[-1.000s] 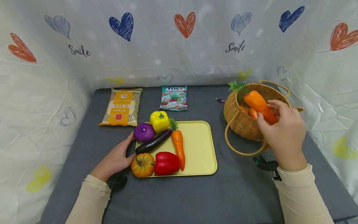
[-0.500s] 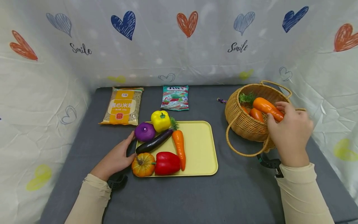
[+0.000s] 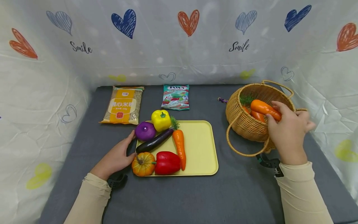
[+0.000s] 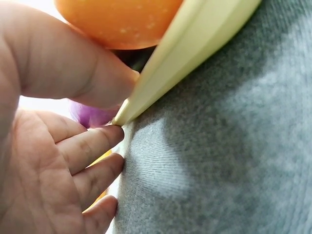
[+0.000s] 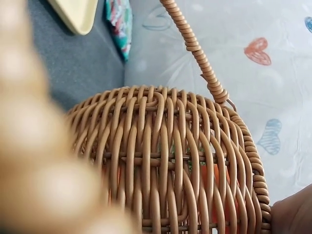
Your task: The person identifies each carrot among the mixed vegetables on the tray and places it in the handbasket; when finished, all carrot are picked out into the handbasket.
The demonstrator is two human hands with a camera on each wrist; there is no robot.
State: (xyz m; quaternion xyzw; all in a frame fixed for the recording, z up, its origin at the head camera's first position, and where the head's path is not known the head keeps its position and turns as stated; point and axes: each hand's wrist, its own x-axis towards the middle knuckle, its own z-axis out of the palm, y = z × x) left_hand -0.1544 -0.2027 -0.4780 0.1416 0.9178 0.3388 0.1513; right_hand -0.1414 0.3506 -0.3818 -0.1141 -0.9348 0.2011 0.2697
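My right hand [image 3: 291, 132] pinches the narrow end of an orange carrot [image 3: 263, 109] inside the wicker basket [image 3: 243, 127]. Its leafy green top [image 3: 246, 99] lies within the basket, and another orange vegetable [image 3: 257, 116] shows beneath it. In the right wrist view the basket's weave [image 5: 165, 146] hides most of what is inside. My left hand [image 3: 116, 157], fingers mostly straight, touches the left edge of the yellow tray [image 3: 199, 146]. On the tray are a purple onion [image 3: 145, 131], yellow pepper [image 3: 161, 120], eggplant [image 3: 155, 141], second carrot [image 3: 180, 147], small pumpkin [image 3: 143, 164] and red pepper [image 3: 167, 163].
Behind the tray lie a yellow-labelled bag of grain [image 3: 122, 105] and a teal candy bag [image 3: 175, 97]. One basket handle [image 3: 243, 153] hangs down in front. A small purple item [image 3: 222, 100] lies left of the basket. A heart-printed curtain [image 3: 156, 40] surrounds the table.
The carrot in my right hand has gone lower into the basket, its leafy top passing from over the left rim to inside. My left hand and the tray have stayed put.
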